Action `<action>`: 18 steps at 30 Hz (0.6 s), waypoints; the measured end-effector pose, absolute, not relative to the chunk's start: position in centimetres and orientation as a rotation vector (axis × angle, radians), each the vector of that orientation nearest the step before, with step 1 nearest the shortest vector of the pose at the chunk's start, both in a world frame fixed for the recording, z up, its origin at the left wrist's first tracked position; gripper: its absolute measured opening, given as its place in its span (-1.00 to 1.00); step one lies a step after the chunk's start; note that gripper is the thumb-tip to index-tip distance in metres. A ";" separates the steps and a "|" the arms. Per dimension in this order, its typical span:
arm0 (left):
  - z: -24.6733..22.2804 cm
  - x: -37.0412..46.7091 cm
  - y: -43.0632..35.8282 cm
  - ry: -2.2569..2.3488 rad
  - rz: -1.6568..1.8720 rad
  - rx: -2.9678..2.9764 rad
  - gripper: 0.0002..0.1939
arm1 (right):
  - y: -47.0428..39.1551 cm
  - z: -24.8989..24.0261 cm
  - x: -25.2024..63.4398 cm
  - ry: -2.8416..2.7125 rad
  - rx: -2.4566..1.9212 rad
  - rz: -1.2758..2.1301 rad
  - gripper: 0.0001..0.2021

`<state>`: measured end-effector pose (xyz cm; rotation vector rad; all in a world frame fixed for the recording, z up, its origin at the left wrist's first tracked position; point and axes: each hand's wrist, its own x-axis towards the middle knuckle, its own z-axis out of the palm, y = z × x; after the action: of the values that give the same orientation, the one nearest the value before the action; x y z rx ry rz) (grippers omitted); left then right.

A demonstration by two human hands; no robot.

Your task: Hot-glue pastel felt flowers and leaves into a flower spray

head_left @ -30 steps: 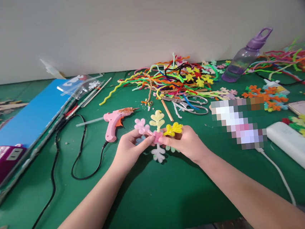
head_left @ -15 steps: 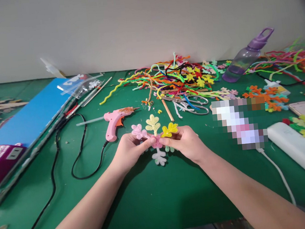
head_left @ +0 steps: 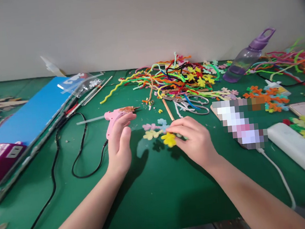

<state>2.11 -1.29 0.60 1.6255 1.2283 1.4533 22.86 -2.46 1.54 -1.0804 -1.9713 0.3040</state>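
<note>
My right hand (head_left: pixel 196 140) pinches a pipe-cleaner snowflake (head_left: pixel 168 139) near its middle, just above the table. Its fuzzy yellow, cream, pink and pale blue tips poke out to the left of my fingers; the rest of it is hidden behind them. My left hand (head_left: pixel 119 144) is raised with fingers stretched out, holding nothing. It hovers at the pink hot glue gun (head_left: pixel 111 115), covering part of its body and handle. Whether my fingertips touch the gun, I cannot tell. A clear glue stick sticks out of the gun's back end.
Behind lie a heap of pipe cleaners (head_left: pixel 175 74), scissors (head_left: pixel 194 105) and a wooden stick (head_left: pixel 168 109). A purple bottle (head_left: pixel 241 62), a blurred-out phone (head_left: pixel 237 124) and a white power bank (head_left: pixel 298 152) stand at right. The gun's black cord (head_left: pixel 56 167) loops at left, beside a blue board (head_left: pixel 30 112).
My left hand has let go of the snowflake and moved left to the glue gun, fingers opening. My right hand keeps the snowflake, which is now tilted flatter and turned.
</note>
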 end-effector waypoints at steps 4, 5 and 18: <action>1.0 2.0 -1.3 1.350 1.376 1.773 -0.69 | -2.8 1.5 22.3 -2.317 -1.104 0.413 -0.76; 1.0 2.1 -1.4 1.389 1.320 1.846 -0.69 | -2.9 1.6 22.2 -2.332 -1.090 0.443 -0.69; -1.5 3.1 -2.4 1.416 0.284 2.803 -0.11 | -2.6 0.1 21.5 -2.515 -1.289 0.198 -0.52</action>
<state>3.12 -2.45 -1.52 2.8032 1.4157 0.2843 21.55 -2.59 0.15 -1.2885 -2.5151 0.1983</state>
